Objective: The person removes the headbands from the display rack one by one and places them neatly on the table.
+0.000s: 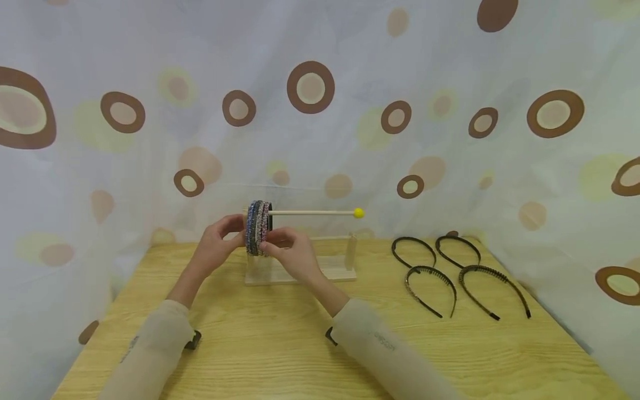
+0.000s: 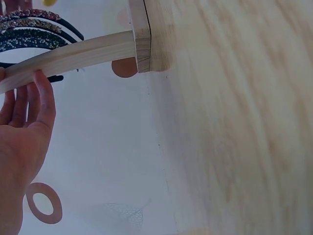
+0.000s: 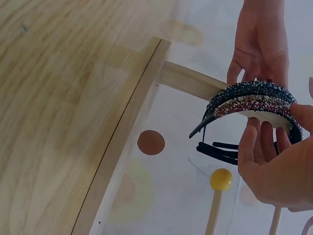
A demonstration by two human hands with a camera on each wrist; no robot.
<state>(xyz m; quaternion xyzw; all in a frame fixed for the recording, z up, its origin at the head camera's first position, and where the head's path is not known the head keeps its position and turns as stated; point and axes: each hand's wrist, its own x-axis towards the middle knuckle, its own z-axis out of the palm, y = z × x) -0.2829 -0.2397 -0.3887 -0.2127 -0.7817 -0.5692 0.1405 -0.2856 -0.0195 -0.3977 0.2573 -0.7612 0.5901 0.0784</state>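
Observation:
Several glittery headbands [image 1: 257, 228], blue, dark, silvery and pink, hang side by side at the left end of a wooden display stand [image 1: 270, 278]. My left hand [image 1: 215, 247] is at their left; in the left wrist view its fingers bend round the stand's upright post [image 2: 93, 51], with most of the thumb out of frame. From the right, my right hand [image 1: 295, 255] pinches the headbands at their lower front. In the right wrist view its thumb [image 3: 302, 116] lies on the outer glittery side and the other fingers reach inside the curve.
A pale rod [image 1: 315, 213] with a yellow ball tip [image 1: 358, 213] extends right from the headbands. At the table's right lie several dark headbands, including a toothed one [image 1: 435, 272]. Behind the wooden table [image 1: 280, 355] hangs a patterned curtain [image 1: 340, 144].

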